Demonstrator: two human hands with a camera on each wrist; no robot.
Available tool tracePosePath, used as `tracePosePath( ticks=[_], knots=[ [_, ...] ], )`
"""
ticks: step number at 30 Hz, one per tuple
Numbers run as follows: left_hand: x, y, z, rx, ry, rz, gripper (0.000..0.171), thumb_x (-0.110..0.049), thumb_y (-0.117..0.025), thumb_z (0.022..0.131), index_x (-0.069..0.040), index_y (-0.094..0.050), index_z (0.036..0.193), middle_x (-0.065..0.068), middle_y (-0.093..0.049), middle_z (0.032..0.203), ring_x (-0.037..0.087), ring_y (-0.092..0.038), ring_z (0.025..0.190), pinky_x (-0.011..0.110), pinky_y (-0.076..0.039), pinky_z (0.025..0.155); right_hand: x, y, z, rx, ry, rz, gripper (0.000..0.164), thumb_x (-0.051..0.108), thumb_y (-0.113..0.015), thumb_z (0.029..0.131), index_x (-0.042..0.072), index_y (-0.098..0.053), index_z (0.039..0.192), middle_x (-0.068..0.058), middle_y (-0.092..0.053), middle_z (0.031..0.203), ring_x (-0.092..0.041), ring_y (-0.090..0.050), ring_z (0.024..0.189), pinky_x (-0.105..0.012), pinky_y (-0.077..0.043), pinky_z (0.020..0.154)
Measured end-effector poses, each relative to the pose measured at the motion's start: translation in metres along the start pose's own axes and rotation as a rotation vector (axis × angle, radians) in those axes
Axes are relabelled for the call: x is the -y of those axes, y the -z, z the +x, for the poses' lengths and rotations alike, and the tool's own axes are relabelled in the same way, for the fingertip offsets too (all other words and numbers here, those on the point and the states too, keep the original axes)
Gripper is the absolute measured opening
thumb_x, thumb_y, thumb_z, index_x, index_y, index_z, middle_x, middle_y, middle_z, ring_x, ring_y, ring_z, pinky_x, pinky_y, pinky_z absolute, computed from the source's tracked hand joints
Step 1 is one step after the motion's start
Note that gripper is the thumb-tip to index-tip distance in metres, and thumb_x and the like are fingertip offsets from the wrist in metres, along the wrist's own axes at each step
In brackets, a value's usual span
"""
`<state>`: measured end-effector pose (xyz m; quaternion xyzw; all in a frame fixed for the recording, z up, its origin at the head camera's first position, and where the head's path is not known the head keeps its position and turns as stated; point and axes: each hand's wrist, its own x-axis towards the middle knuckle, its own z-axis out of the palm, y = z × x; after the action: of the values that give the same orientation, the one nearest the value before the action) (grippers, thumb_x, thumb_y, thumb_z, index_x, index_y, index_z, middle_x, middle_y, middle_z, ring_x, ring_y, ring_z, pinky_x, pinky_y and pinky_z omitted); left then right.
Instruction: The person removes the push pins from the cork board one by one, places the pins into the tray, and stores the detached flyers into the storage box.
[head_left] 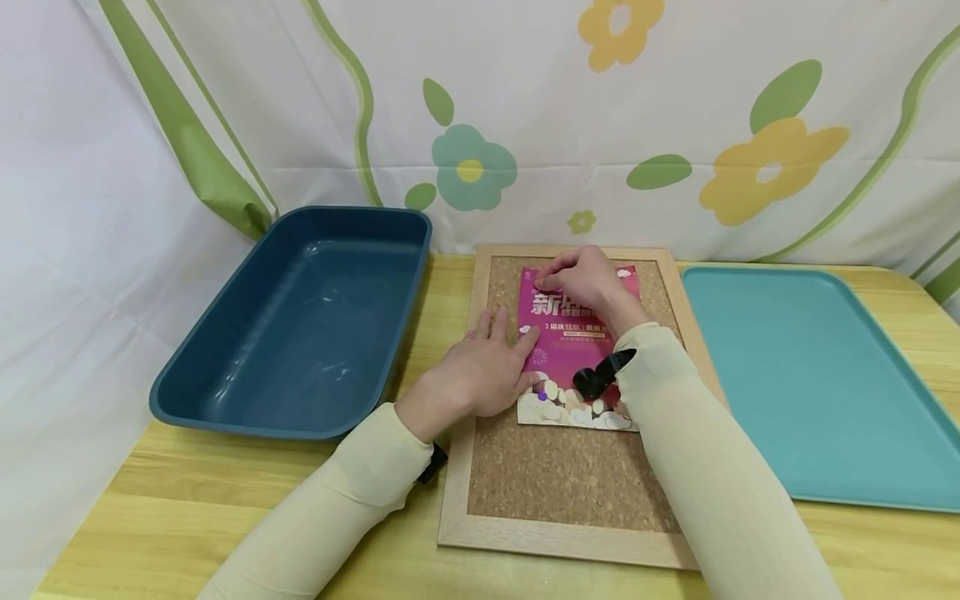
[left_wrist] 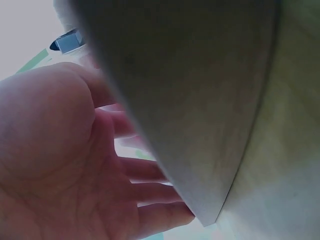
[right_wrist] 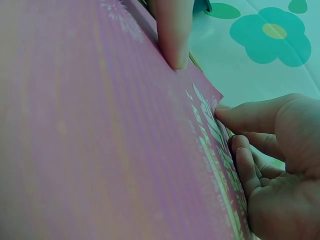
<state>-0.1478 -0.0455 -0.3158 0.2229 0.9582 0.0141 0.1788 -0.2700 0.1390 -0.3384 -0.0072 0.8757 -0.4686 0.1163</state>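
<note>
From the head camera, a person bends over one magenta poster [head_left: 562,360] with white Chinese lettering, lying on one corkboard [head_left: 555,479], its long axis running away from the person; the right hand [head_left: 588,282], nearer its top left corner, has curled fingers there, while the left hand [head_left: 486,367] lies with fingers spread across the wooden frame [head_left: 455,512] and the poster's left edge. One purple spot [head_left: 542,396] marks the lower left; one deep blue basin [head_left: 300,333] sits left, one turquoise tray [head_left: 825,383] right

From the left wrist, the left palm faces the camera, its fingers apart, reaching past the frame's edge

From the right wrist, the right thumb and fingers gather at the poster's edge, just beside its corner; whether they pinch anything I cannot tell. One other fingertip, apparently the left hand's, presses the surface
</note>
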Motion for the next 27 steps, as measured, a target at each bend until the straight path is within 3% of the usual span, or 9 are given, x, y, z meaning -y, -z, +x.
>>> tracePosePath(
  ticks=[27],
  knots=[
    [-0.0004,-0.0019,0.0009,-0.004,0.009,-0.012,0.073,-0.055,-0.04,0.111,-0.022,-0.02,0.172,0.027,-0.006,0.178,0.047,-0.009,0.166,0.055,-0.026,0.132,-0.0017,0.0026,0.0001,0.026,0.014,0.01,0.02,0.02,-0.069,0.103,0.006,-0.077,0.116,-0.012,-0.068,0.126,-0.023,-0.054,0.111,-0.034,-0.043,0.091]
  ],
)
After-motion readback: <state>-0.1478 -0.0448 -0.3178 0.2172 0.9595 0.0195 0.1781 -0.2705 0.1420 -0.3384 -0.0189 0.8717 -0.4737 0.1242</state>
